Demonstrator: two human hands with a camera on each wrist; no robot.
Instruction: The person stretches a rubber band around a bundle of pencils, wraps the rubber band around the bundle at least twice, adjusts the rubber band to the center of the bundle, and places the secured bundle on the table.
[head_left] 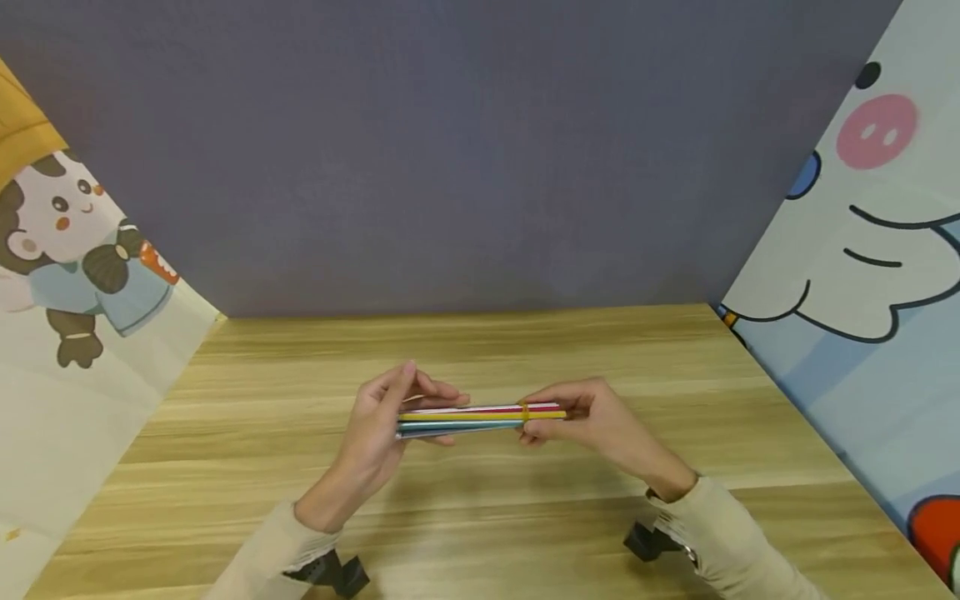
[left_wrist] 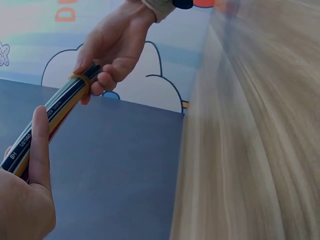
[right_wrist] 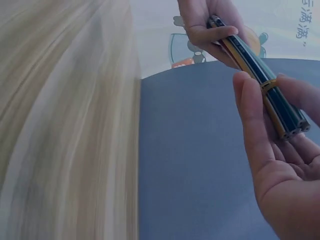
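Observation:
A bundle of several pencils (head_left: 465, 421) in yellow, red, white and teal is held level over the table. A yellowish rubber band (left_wrist: 80, 77) is wrapped around it near its right end. My left hand (head_left: 377, 417) holds the left end, the thumb lying along the dark pencils in the left wrist view. At the other end my right hand (head_left: 592, 417) pinches the bundle at the rubber band. The right wrist view shows the flush pencil ends (right_wrist: 296, 129) poking past the band above the right palm. Lettering with "HB" shows on one dark pencil.
Below the hands lies a wood-grain table (head_left: 480, 517). A grey panel (head_left: 465, 158) rises at its back edge. Cartoon-printed walls stand at the left (head_left: 90, 333) and right (head_left: 847, 350). Black wrist mounts (head_left: 348, 575) hang below the sleeves.

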